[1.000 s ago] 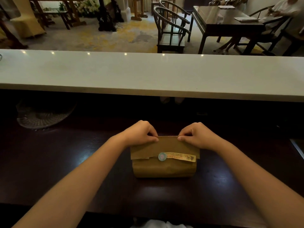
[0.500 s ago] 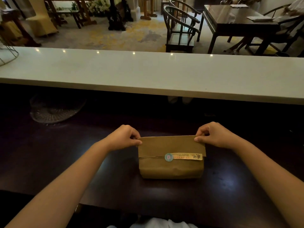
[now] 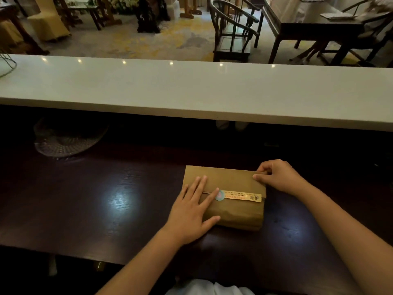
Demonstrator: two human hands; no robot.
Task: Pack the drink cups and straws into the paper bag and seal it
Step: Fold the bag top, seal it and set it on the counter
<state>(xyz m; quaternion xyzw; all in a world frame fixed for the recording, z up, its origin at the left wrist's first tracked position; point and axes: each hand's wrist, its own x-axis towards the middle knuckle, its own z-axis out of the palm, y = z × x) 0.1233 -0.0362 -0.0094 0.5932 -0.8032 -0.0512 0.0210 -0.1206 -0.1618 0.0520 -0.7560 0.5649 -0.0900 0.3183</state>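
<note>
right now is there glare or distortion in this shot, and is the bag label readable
Head view: lamp glare on the dark table left of the left hand; small light dots along the white counter, whose edge bows from wide-angle distortion; the sticker label on the paper bag is too small to read.

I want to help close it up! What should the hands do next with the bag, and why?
Probably slide the left hand right along the sticker, pressing it flat. The bag is already folded over, the sticker strip crosses the flap's edge, the left hand lies flat beside its round end, and the right hand pinches the top corner, steadying it.
</note>
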